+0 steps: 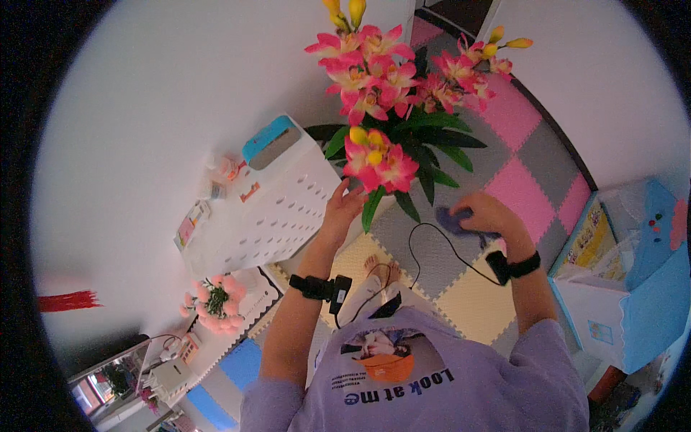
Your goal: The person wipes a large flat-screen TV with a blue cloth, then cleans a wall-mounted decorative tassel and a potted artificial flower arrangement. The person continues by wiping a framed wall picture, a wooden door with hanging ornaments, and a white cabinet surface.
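A potted plant with pink and yellow orchid-like flowers (pixel 372 81) and long green leaves (pixel 432 135) stands before me. My left hand (pixel 345 208) is at its lower left, by the lowest blossoms and leaves, fingers apart; whether it touches the plant or its pot cannot be told. Right of the plant, my right hand (pixel 482 213) grips a dark bluish-grey cloth (pixel 456 221), which hangs from the fingers. Each wrist wears a black strap with a small device, and a black cable (pixel 432 225) runs from the right one. The pot is mostly hidden by leaves and blossoms.
A white perforated cabinet (pixel 270 216) at left bears a blue tissue box (pixel 272 141) and small containers. Pink flowers (pixel 218 302) and a television (pixel 110 378) are at lower left. Foam mats (pixel 518 189) cover the floor. A blue and white playhouse-like box (pixel 610 302) stands at right.
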{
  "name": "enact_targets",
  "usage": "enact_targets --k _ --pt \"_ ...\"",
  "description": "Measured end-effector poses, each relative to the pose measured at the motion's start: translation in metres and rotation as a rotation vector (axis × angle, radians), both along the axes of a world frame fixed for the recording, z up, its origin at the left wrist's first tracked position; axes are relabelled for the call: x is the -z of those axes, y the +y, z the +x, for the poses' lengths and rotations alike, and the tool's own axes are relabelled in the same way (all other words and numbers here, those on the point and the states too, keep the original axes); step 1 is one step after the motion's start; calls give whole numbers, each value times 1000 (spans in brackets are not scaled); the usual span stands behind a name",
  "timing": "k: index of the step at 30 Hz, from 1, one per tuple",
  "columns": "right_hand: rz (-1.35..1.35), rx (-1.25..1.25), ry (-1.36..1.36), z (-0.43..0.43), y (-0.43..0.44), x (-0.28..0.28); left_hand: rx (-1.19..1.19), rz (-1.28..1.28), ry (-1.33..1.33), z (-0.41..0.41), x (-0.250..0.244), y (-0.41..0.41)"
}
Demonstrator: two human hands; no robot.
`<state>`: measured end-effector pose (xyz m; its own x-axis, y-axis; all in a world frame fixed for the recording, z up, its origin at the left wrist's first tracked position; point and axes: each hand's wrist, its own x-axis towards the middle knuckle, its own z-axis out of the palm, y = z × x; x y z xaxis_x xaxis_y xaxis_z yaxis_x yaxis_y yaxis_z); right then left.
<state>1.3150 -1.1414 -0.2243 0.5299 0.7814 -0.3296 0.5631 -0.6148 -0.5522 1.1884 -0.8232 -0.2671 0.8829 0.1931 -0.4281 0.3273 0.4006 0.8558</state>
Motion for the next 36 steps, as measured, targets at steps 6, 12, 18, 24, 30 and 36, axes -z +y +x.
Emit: enact_targets --k 6,12,18,24,30,36 --pt "48 243 35 -31 10 82 21 40 -12 -10 12 13" --pt "203 447 -247 -28 85 175 71 143 63 -22 37 28" --pt "-478 173 17 -64 95 249 18 176 183 -46 48 39" --pt "66 158 -142 -95 128 216 -91 193 204 -81 62 56" --pt "233 320 -386 -69 203 258 -109 238 141 -91 54 65" --pt "-88 -156 266 -108 183 283 -112 231 106 -86 48 77"
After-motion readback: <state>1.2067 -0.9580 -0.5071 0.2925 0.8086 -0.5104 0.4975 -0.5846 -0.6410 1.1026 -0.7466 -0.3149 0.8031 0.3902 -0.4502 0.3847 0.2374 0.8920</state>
